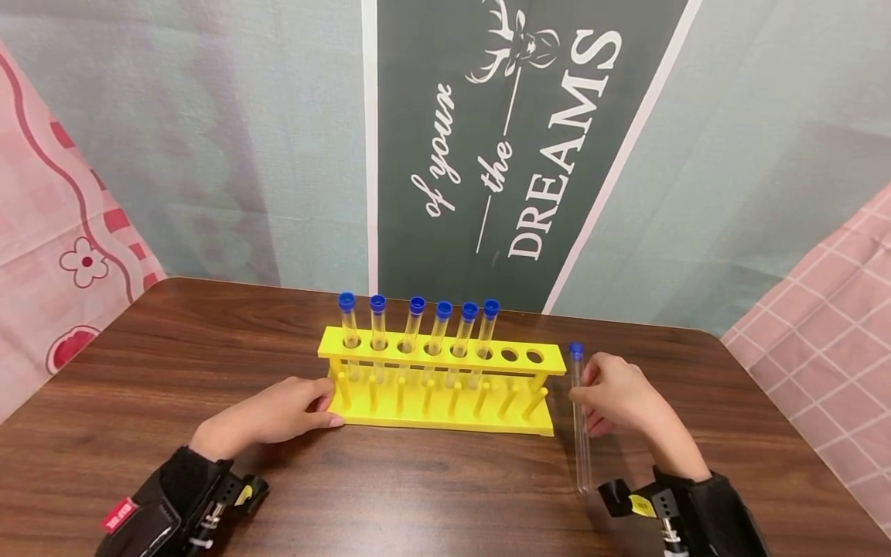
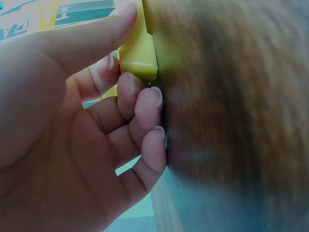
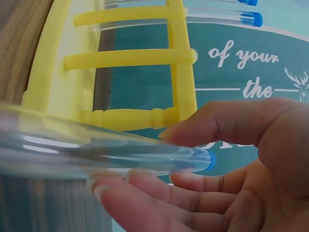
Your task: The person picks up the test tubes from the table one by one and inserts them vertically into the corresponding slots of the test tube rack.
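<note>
A yellow test tube rack (image 1: 445,423) stands on the table, with several blue-capped clear test tubes (image 1: 416,321) upright in its holes from the left. The two holes at its right end hold no tube. My left hand (image 1: 295,410) grips the left end of the rack's base, thumb at the front edge; the left wrist view shows the yellow base end (image 2: 140,60) between thumb and fingers. Just right of the rack, my right hand (image 1: 619,393) pinches another blue-capped test tube (image 1: 581,449) between thumb and fingers. This tube is roughly upright, cap at the top.
A row of yellow pegs (image 1: 455,398) rises from the front of the rack's base. Brown wooden tabletop (image 1: 418,495) surrounds the rack. Behind the table hangs a printed cloth (image 1: 306,155), with pink cloths (image 1: 835,371) at the sides.
</note>
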`<state>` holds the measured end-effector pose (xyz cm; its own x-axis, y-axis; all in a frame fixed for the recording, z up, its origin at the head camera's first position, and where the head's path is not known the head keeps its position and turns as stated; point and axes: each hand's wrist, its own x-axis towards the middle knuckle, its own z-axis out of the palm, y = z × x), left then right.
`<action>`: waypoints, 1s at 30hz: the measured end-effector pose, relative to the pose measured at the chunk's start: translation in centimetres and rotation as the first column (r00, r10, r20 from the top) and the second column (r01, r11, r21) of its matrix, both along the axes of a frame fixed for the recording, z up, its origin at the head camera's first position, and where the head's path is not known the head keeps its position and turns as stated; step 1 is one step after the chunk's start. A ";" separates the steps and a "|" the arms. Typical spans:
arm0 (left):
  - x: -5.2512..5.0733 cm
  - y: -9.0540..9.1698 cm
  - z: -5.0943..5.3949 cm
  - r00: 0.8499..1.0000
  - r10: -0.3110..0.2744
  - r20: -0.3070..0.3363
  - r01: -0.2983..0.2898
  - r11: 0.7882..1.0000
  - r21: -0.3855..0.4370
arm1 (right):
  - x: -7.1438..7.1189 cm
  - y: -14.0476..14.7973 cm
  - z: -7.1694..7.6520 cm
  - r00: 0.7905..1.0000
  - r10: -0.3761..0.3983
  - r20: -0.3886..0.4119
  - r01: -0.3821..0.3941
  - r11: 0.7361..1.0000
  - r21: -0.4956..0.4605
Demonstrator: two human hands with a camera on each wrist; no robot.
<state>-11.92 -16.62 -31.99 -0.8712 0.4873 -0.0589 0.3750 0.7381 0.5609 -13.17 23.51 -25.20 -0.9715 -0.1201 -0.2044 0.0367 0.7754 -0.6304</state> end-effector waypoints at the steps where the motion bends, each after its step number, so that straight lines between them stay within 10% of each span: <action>1: 0.0 0.0 0.0 1.000 0.001 0.001 -0.001 1.000 0.000 | 0.1 0.0 0.1 1.000 0.001 -0.004 -0.001 1.000 -0.001; 30: 0.2 -0.5 -0.5 0.999 -0.020 -0.038 0.020 1.000 -0.002 | 2.8 -1.5 1.6 0.994 0.051 -0.101 -0.055 0.998 -0.035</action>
<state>-11.72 -17.09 -32.52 -0.8632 0.5042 -0.0264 0.4105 0.7313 0.5447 -10.41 22.00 -23.59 -0.9789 -0.1774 -0.1014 -0.0679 0.7505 -0.6574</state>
